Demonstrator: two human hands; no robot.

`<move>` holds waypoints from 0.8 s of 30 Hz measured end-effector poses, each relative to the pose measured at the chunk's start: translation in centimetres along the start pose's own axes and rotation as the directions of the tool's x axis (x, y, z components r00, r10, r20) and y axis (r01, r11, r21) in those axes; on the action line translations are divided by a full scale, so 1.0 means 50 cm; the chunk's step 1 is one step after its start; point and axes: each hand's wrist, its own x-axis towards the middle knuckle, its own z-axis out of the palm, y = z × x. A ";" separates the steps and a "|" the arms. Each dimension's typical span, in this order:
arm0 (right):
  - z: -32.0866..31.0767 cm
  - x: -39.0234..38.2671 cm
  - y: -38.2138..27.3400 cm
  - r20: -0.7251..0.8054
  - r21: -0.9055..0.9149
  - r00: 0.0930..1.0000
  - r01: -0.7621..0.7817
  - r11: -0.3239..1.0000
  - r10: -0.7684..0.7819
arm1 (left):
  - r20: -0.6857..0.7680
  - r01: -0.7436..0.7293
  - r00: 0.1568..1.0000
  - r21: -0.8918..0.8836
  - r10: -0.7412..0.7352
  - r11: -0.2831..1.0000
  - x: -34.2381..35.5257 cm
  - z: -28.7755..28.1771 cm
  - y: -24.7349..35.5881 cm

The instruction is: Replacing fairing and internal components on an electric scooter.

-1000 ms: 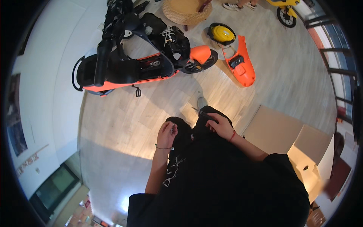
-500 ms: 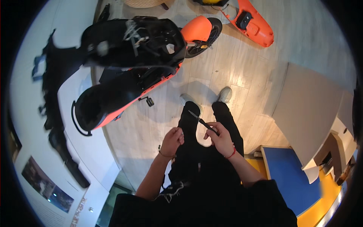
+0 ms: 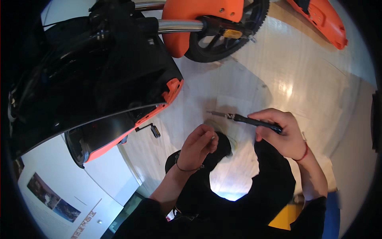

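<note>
So the black-handled tool [image 3: 254, 120] is clamped in the right hand [image 3: 280, 131], held above the floor [image 3: 294, 63], its thin metal tip [image 3: 219, 114] pointed left, not touching the orange-and-black scooter [image 3: 99, 79]. The left hand [image 3: 195, 149] is curled closed; whether something tiny's pinched in there can't be told. Looks like a readying step, tool not yet put to anything. For any next move, a steady right grip and a lined-up tip would be needed.
</note>
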 end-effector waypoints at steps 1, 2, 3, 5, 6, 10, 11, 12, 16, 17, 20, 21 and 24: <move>-0.014 0.017 0.018 0.042 -0.019 0.999 0.031 0.999 -0.030 | -0.008 -0.033 0.999 0.019 0.033 0.999 0.030 -0.001 0.002; -0.023 0.035 0.036 0.079 -0.054 0.995 0.063 0.997 -0.059 | 0.027 -0.068 0.997 0.074 0.067 0.995 0.056 0.000 0.003; -0.031 0.052 0.054 0.095 -0.032 0.991 0.094 0.995 -0.091 | 0.067 -0.105 0.993 0.132 0.097 0.986 0.081 0.001 0.007; -0.028 0.069 0.085 0.046 -0.034 0.969 0.246 0.969 -0.244 | 0.066 -0.144 0.989 0.183 0.134 0.973 0.108 0.003 0.012; -0.018 0.074 0.099 -0.004 -0.039 0.956 0.293 0.955 -0.294 | 0.014 -0.157 0.988 0.131 0.156 0.979 0.114 0.004 0.014; -0.004 0.077 0.108 0.105 -0.288 0.792 0.603 0.744 -0.601 | -0.032 -0.195 0.981 -0.167 0.193 0.966 0.120 -0.005 0.034; 0.002 0.076 0.104 0.133 -0.278 0.747 0.659 0.699 -0.651 | -0.041 -0.174 0.984 -0.352 0.171 0.920 0.116 -0.008 0.038; 0.006 0.075 0.097 0.199 -0.302 0.731 0.679 0.669 -0.652 | -0.038 -0.206 0.978 -0.377 0.207 0.903 0.111 -0.013 0.042; 0.042 0.076 0.073 0.227 -0.349 0.662 0.740 0.575 -0.714 | -0.065 -0.226 0.974 -0.405 0.219 0.886 0.088 -0.032 0.051; 0.050 0.080 0.069 0.216 -0.372 0.639 0.753 0.542 -0.739 | -0.046 -0.241 0.969 -0.421 0.244 0.874 0.081 -0.036 0.052; 0.063 0.090 0.060 0.273 -0.389 0.616 0.773 0.500 -0.739 | -0.100 -0.293 0.956 -0.335 0.276 0.895 0.064 -0.047 0.051; 0.064 0.092 0.058 0.289 -0.402 0.611 0.776 0.486 -0.737 | -0.060 -0.267 0.963 -0.364 0.263 0.892 0.061 -0.050 0.052; 0.061 0.092 0.052 0.339 -0.383 0.624 0.775 0.503 -0.704 | -0.024 -0.248 0.966 -0.367 0.257 0.897 0.057 -0.051 0.054</move>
